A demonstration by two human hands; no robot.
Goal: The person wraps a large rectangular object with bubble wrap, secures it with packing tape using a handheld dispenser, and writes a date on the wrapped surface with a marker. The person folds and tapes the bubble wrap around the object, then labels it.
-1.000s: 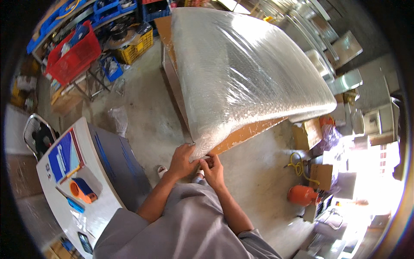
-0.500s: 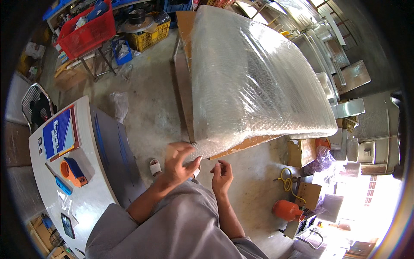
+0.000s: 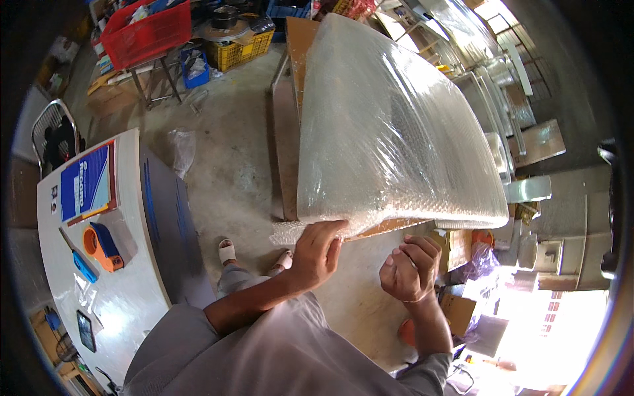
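Left hand (image 3: 318,259) at near edge of bubble-wrapped bundle (image 3: 396,132); right hand (image 3: 411,270) apart from it

Noted at upper centre, ahead of the body: large bundle in clear bubble wrap, resting on a brown board (image 3: 300,49) visible along the left side and beneath the near edge. Loose flap of wrap (image 3: 287,232) projecting at the near left corner, just left of the left hand.

Grip, left: fingers bent and about half spread, fingertips over the near edge of the wrapping, thumb lower and parted from them. Cannot tell any firm pinch on the film. Grip, right: fingers curled into a loose fist, in front of the near right part of the bundle. Cannot tell any content of that fist.

On the pale-topped desk (image 3: 142,290) at left: blue folder (image 3: 86,185), orange and blue tape dispenser (image 3: 104,247), blue-handled cutter (image 3: 84,267) just beside the dispenser, and dark phone (image 3: 86,331) nearer the body. Beyond the desk: metal-framed chair (image 3: 56,125). On the floor between desk and bundle: crumpled clear plastic (image 3: 183,152). Farther back: red crate (image 3: 145,33) on a stand, small blue bin (image 3: 195,68) and yellow crate (image 3: 239,53). Behind the right forearm, partly hidden: orange cylinder (image 3: 405,332).
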